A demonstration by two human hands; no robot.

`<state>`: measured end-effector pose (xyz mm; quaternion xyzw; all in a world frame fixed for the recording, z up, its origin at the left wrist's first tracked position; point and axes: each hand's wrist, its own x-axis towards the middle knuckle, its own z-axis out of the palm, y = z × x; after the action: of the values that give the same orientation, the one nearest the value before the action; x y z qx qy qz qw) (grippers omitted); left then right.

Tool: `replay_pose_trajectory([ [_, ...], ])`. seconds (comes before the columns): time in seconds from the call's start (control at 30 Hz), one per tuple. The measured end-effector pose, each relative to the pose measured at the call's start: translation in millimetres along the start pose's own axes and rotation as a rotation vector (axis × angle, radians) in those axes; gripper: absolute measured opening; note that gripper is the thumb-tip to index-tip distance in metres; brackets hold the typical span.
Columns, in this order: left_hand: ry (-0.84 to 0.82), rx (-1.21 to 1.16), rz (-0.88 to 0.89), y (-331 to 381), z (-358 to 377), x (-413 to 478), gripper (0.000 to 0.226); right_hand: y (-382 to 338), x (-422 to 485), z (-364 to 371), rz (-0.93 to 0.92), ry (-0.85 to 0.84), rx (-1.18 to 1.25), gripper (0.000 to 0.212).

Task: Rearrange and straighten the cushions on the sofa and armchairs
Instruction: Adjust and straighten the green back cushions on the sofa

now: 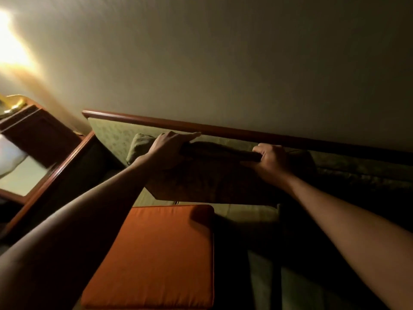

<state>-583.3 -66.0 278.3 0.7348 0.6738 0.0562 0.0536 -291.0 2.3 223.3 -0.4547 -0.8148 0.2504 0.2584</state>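
Nearest to me, an orange cushion (pixel 154 256) lies flat on the sofa seat (pixel 245 214), its far edge just below the brown cushion (pixel 214 175) I am gripping. I see both my bare forearms reaching forward over the seat, the left one crossing above the orange cushion's left corner. The brown cushion stands tilted against the sofa back (pixel 111 133), its top edge up near the wooden rail (pixel 223 128) and its lower edge just above the seat. My left hand (pixel 169 146) sits on the cushion's upper left part, palm down, fingers stretched out flat and together along the top edge toward the rail. My right hand (pixel 270 161) is curled over the top edge farther right, fingers wrapped around the dark piping and thumb on the near face, so it is clamped on the cushion. Behind the left hand a green cushion (pixel 139 145) pokes out, leaning on the sofa back. To the far left a wooden side table (pixel 33 130) stands beside the sofa arm (pixel 67 159), lit by a bright lamp glow (pixel 9 45), and a plain wall (pixel 223 52) rises behind the rail
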Motion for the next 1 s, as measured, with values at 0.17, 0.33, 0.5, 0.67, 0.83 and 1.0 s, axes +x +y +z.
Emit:
replay_pose_trajectory([
  [0.17,0.041,-0.042,0.078,-48.6,56.0,64.9,0.055,25.5,41.2,45.6,0.148,0.032,-0.066,0.012],
  [0.33,-0.028,-0.107,0.047,-73.7,162.6,88.5,0.058,75.3,49.9,96.0,0.334,-0.126,-0.42,0.013],
  [0.5,-0.063,-0.079,0.09,-74.5,210.8,107.4,0.077,112.3,47.8,112.6,0.423,-0.258,-0.572,0.05],
  [0.67,-0.023,-0.064,-0.015,-96.1,210.2,122.2,0.088,131.8,41.4,101.0,0.319,-0.22,-0.612,0.073],
  [0.83,-0.049,-0.129,-0.326,-139.7,206.6,129.2,0.098,158.7,21.8,83.9,0.195,-0.192,-0.733,0.062],
  [1.0,0.002,-0.248,-0.386,-141.8,204.8,136.2,0.112,159.6,47.6,88.8,0.305,0.024,-0.616,0.034],
])
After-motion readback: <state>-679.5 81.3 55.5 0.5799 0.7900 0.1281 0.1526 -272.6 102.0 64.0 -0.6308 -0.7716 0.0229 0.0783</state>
